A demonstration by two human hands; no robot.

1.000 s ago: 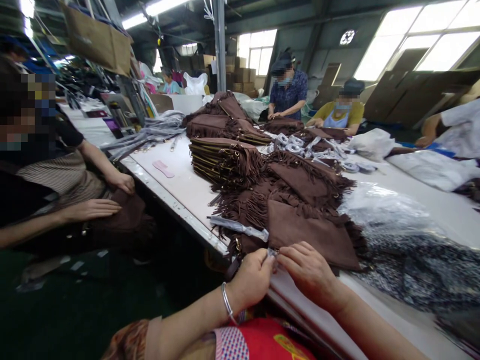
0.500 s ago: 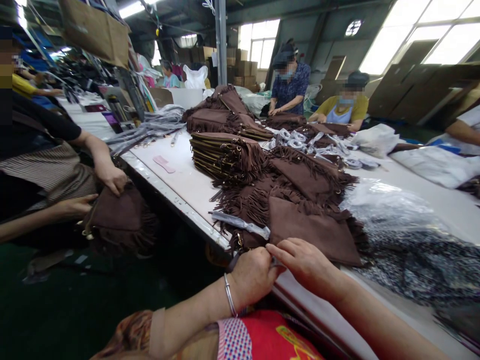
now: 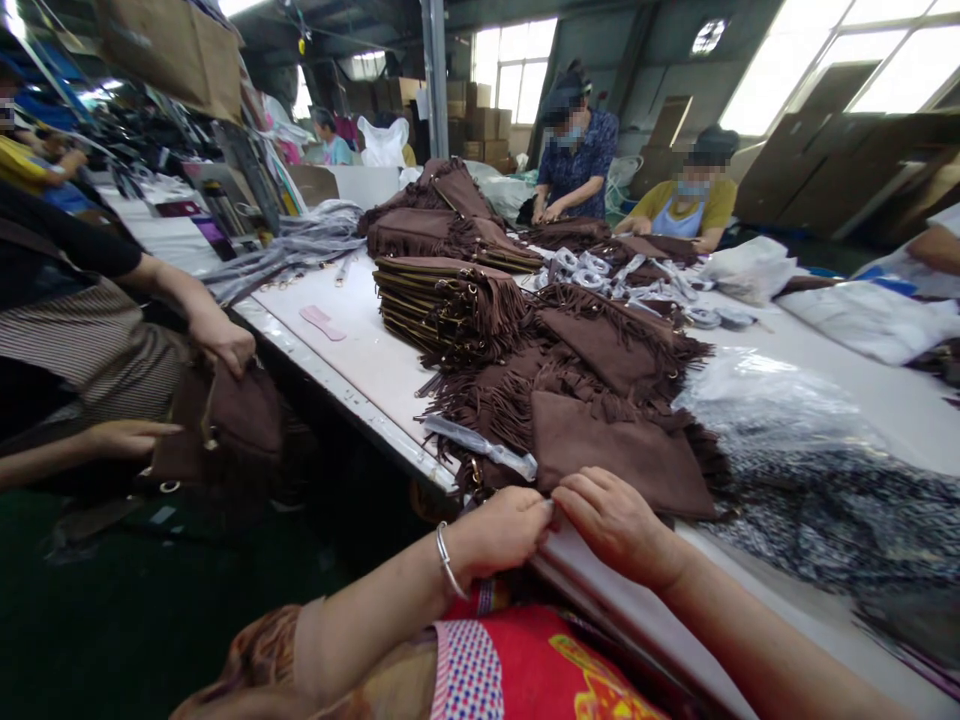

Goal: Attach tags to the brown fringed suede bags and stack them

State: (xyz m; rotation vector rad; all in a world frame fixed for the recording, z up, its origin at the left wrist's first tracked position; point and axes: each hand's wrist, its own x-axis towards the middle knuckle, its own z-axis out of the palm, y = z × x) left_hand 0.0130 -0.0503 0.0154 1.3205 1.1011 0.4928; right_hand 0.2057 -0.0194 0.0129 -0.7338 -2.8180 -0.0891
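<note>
My left hand [image 3: 510, 528], with a silver bangle at its wrist, is closed in a pinch at the table's near edge. Right beside it my right hand [image 3: 609, 520] curls its fingers, their tips close to the left fingertips. Whatever is pinched between them is too small and covered to make out. Just beyond the hands lies a dark brown fringed bag [image 3: 619, 455], flat on the table. A plastic-wrapped strap [image 3: 480, 447] rests left of that bag, near a gold clasp [image 3: 475, 472].
More brown bags stand in a neat stack [image 3: 442, 305] and a loose heap [image 3: 442, 205] behind. Clear plastic sheeting [image 3: 795, 420] spreads at right. At left a co-worker holds a brown bag [image 3: 244, 410] off the table. Wrapped straps [image 3: 300, 245] lie at the far left edge.
My right fingers have curled in from a straighter pose, and both hands stay together at the edge. The co-worker's bag has turned, showing its zip.
</note>
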